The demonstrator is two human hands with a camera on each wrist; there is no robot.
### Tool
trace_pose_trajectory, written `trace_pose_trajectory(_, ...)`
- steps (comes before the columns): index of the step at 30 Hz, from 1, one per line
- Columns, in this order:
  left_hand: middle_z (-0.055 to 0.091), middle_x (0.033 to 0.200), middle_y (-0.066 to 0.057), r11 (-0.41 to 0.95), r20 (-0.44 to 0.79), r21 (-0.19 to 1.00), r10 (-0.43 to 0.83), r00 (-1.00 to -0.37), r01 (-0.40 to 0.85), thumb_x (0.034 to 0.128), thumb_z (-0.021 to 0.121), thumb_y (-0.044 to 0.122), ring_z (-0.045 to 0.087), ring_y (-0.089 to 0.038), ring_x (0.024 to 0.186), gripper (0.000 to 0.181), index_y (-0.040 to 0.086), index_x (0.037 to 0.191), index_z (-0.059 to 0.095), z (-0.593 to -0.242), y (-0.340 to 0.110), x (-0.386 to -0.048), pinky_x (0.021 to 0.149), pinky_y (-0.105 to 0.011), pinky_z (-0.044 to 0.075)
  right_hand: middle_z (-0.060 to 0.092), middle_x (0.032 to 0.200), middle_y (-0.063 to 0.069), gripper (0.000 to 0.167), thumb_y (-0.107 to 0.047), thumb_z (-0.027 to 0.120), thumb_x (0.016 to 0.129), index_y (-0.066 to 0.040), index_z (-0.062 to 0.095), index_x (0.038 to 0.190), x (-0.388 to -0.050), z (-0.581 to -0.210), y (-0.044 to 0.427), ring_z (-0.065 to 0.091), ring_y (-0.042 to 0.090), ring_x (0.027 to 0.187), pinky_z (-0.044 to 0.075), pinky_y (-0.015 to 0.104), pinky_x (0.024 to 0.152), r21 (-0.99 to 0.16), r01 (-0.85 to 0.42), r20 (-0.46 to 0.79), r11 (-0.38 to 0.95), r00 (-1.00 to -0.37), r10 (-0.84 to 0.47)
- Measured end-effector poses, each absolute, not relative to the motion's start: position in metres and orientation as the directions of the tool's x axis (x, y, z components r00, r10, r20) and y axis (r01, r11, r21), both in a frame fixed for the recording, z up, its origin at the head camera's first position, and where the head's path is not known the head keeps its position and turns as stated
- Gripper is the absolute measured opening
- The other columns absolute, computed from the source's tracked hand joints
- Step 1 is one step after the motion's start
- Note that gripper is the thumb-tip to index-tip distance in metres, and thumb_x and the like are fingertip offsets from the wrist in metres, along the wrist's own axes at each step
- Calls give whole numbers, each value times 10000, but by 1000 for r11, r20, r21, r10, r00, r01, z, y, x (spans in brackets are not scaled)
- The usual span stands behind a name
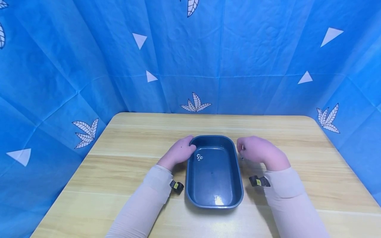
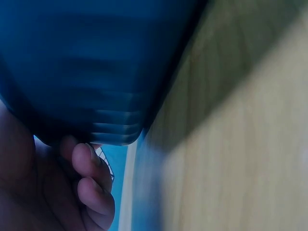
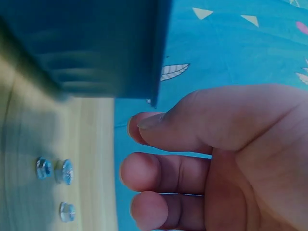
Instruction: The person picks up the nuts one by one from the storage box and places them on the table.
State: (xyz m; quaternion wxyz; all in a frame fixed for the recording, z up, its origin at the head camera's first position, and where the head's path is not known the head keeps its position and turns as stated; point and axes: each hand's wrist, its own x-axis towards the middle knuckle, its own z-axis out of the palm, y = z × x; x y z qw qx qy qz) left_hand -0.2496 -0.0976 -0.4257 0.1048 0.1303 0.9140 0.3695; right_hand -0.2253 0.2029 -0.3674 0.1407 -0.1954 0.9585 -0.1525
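Note:
A dark blue rectangular tray (image 1: pixel 215 204) sits in the middle of the table, with three small metal nuts (image 1: pixel 198 158) inside near its left wall. My left hand (image 1: pixel 180 151) grips the tray's far left rim, thumb over the edge and fingers underneath, as the left wrist view (image 2: pixel 91 178) also shows. Just outside the tray's right side is my right hand (image 1: pixel 258 150), thumb tip and forefinger close together. Whether anything is between them is hidden. Three flanged nuts (image 3: pixel 64 172) lie on the table beside that hand; the head view shows one nut (image 1: pixel 242 158) under the fingers.
The light wooden table (image 1: pixel 140 132) extends on both sides of the tray. Blue patterned cloth (image 1: pixel 190 59) hangs behind it and at both sides. Each wrist wears a black camera strap (image 1: pixel 177 186).

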Motion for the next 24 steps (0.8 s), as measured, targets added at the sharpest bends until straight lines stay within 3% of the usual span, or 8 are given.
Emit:
trace_pose_trajectory(8,616,1350,-98,698,-93,696,316,-944,165,1001,463,236,561,-291,1260,448,71,1411,542,-425,-97,-250,1086,-519,423,618,875,1,172,-46,506,867,-159,629,906,-218,-356,196,543,200,761,465,382,696,-333,-370,-164,867,-883,-440)
trace_pose_trajectory(17,607,1375,-89,702,-101,694,314,-944,159,1009,460,247,543,-287,1294,461,84,1435,529,-425,-96,-250,1097,-513,413,612,805,-41,141,-80,524,905,-158,636,940,-207,-343,183,532,166,685,457,355,654,-333,-403,-122,852,-878,-463)
trace_pose_trajectory(24,581,1414,-101,712,-114,687,299,-947,143,1007,465,257,517,-302,1327,489,75,1460,504,-424,-96,-250,1110,-521,397,558,724,-53,109,-95,546,914,-181,607,884,-200,-338,171,509,152,643,444,331,610,-320,-449,-82,834,-864,-496)
